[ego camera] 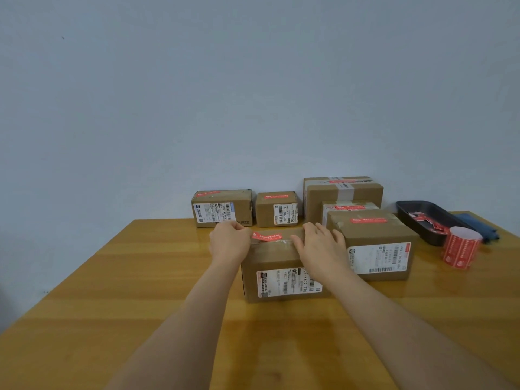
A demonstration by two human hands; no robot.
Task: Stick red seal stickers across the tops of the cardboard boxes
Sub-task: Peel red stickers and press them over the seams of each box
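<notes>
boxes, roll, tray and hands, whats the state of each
front box: closed, red sticker on top
right box: closed, stickered
three rear boxes: closed, stickered
sticker roll: upright
black tray: holds red scraps
left hand: at sticker's end
right hand: flat on top

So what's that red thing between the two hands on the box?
In the head view, a red seal sticker lies on the top of the front box, between the left hand and the right hand.
</notes>
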